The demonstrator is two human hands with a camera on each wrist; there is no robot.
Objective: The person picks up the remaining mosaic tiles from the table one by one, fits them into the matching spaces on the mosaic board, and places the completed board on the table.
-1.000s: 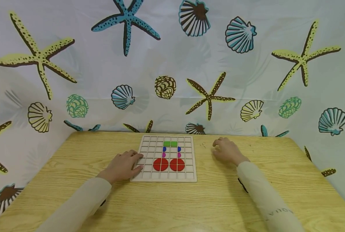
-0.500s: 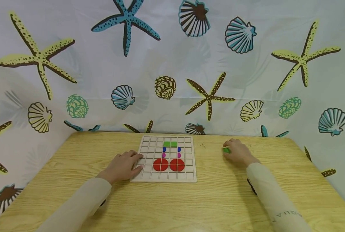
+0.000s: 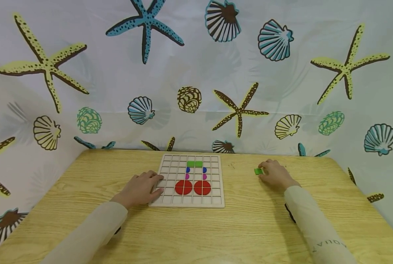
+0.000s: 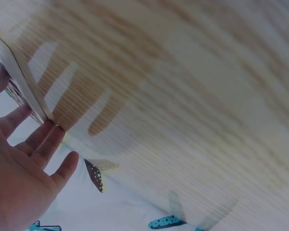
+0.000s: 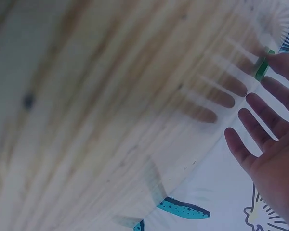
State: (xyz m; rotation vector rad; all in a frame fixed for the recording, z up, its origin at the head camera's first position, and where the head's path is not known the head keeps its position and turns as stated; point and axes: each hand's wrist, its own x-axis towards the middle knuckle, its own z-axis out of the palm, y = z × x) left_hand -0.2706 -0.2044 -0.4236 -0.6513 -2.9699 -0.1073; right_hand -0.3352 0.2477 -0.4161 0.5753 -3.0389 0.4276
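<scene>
A white gridded board [image 3: 168, 200] lies on the table, bearing green, blue, magenta and red tiles. My left hand [image 3: 141, 189] rests at the board's left edge, its fingertips and thumb on the rim. In the left wrist view the fingers of the left hand [image 4: 26, 163] are spread and hold nothing else. To the right of the board, my right hand [image 3: 276, 175] pinches a small green tile [image 3: 258, 171] low over or on the table. The right wrist view shows this green tile [image 5: 262, 69] between thumb and index finger, with the other fingers of the right hand [image 5: 274, 163] extended.
The wooden table [image 3: 196, 234] reaches back to a white cloth [image 3: 117, 80] printed with starfish and shells. The cloth also stands along both sides. Two red discs [image 3: 183, 187] sit low on the board, below the blue and magenta half-rounds.
My right hand has moved to the right, away from the board, and the green tile has come into sight at its fingertips. The left hand and the board tiles have stayed put.
</scene>
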